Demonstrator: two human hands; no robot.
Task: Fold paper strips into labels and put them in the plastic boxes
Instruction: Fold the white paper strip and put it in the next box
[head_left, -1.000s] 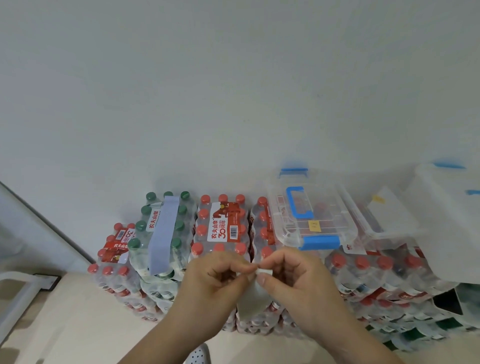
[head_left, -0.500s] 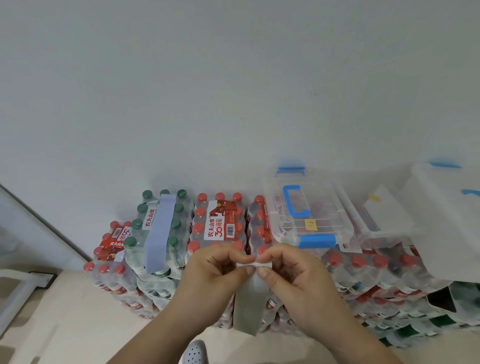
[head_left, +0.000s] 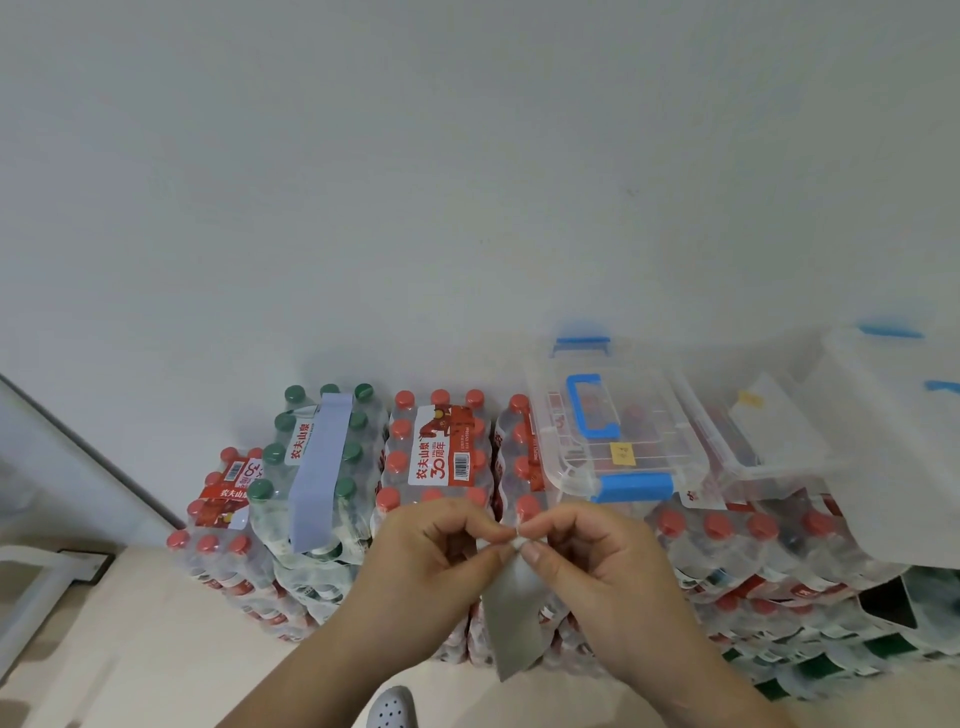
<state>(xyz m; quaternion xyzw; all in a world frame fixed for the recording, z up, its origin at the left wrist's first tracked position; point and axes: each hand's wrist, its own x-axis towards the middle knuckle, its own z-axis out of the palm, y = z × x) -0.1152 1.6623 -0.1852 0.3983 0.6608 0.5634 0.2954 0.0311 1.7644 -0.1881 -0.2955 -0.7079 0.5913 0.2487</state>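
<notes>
Pinching paper strip: left hand, right hand; pack label reads 农夫山泉.

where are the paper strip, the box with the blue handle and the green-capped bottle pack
paper strip (head_left: 511, 618): head view, its hanging grey part
box with the blue handle (head_left: 644, 415): head view, its clear lid
green-capped bottle pack (head_left: 317, 457): head view, its pale blue band

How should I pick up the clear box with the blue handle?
Probably by the blue handle on top, reaching from above: the box lies flat on the bottle packs, and the handle makes a loop for fingers.
</notes>
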